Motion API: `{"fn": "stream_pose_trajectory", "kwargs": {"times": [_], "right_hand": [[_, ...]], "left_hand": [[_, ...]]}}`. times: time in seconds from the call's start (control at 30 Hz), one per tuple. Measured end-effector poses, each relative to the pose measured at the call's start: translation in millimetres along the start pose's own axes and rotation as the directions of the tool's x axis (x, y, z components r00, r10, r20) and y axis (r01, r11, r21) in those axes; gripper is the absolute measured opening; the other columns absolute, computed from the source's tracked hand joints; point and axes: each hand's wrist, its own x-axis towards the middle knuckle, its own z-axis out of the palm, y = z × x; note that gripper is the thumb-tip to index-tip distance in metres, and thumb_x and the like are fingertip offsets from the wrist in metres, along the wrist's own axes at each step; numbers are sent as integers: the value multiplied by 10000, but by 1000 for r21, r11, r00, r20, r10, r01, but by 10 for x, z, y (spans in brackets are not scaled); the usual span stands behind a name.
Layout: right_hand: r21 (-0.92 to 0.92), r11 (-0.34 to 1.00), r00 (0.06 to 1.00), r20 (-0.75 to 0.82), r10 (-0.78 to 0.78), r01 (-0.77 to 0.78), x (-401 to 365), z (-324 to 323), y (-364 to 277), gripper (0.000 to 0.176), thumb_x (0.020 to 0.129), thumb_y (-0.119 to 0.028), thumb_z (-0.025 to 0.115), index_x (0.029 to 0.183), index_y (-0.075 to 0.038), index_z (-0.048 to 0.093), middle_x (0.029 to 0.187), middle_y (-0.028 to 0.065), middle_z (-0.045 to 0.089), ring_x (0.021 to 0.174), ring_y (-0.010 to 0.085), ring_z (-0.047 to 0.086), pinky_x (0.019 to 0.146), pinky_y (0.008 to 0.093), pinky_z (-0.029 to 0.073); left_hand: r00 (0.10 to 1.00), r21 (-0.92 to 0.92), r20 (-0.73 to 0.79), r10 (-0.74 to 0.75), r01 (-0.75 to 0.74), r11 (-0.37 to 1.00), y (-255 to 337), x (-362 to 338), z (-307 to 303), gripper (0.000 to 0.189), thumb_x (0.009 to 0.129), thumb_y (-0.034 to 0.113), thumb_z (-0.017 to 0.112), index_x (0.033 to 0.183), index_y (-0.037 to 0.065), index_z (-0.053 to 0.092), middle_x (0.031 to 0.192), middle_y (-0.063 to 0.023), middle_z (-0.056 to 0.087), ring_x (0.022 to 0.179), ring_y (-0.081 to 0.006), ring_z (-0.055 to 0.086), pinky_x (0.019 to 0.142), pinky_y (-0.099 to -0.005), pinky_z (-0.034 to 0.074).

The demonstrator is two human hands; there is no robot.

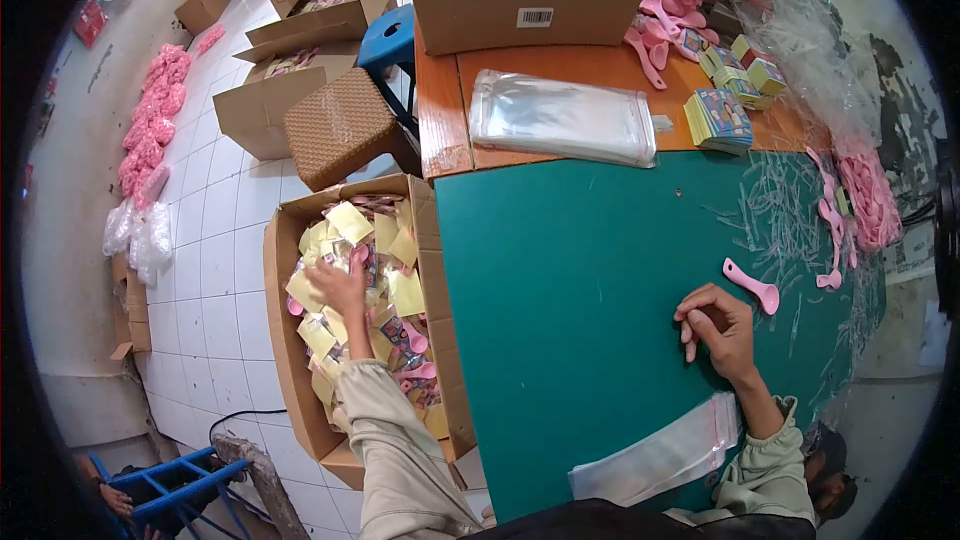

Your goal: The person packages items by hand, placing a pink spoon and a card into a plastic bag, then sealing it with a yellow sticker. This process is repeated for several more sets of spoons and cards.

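Note:
My left hand (pixel 340 287) reaches down into a cardboard box (pixel 431 270) left of the table, its fingers stretched out over the contents. Clear packets (pixel 407 292) with yellow cards and pink spoons fill that box. No packet is plainly gripped. Above the green tabletop (pixel 560 310), my right hand (pixel 718 330) has its fingers curled in and the thumb against them, with nothing visible inside. Just beyond it lies a pink spoon (pixel 750 285). A stack of clear plastic bags (pixel 660 450) lies flat near the table's front edge, partly beside my right forearm.
Another clear-bag stack (pixel 565 118) rests on the orange-brown tabletop behind, near card stacks (pixel 718 120) and pink spoons (pixel 655 40). Plastic scraps (pixel 775 210) litter the right side. A wicker-pattern stool (pixel 340 128) and open boxes stand left. A person's hand (pixel 115 500) shows bottom left.

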Motion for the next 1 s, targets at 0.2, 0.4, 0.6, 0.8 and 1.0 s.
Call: {"fn": "stream_pose_trajectory", "kwargs": {"times": [0.2,0.4,0.6,0.8,1.0], "right_hand": [[-13,1000,1000,-5,-21,21,3,0,17,107,883,19,495,945,58,574,881,125,548,640,115,567,439,208,486],[-28,1000,1000,-18,-9,9,1,12,1,108,885,16,494,946,56,574,881,122,551,634,110,563,442,207,485],[-57,998,1000,-4,-30,30,20,10,5,106,889,5,495,948,40,576,851,94,557,627,91,551,457,196,472],[-65,998,1000,14,-25,26,-15,24,6,105,897,-16,501,953,25,580,832,74,566,628,78,539,470,188,460],[-53,998,997,66,-26,30,-3,-1,41,110,901,-42,516,967,15,585,830,54,577,644,65,536,500,191,459]], "left_hand": [[915,151,388,113,-184,971,21,241,105,612,852,646,349,1402,403,237,1507,-52,171,1380,-385,72,964,-749,54],[944,-36,302,129,-124,992,-366,683,-15,709,880,615,310,1438,185,234,1427,-262,259,1368,-413,98,1069,-587,-34],[875,55,430,225,-274,960,-1108,-125,89,861,776,672,472,1443,184,229,1494,-201,94,1368,-432,-7,1038,-644,6],[935,190,352,45,-118,975,-679,-1633,-330,880,766,636,533,1455,213,185,1477,-271,-12,1320,-535,-27,1022,-671,34],[875,-44,377,304,-311,949,-1187,-2309,-38,918,677,652,619,1434,369,184,1506,-170,-80,1330,-520,-20,908,-759,188]]}}
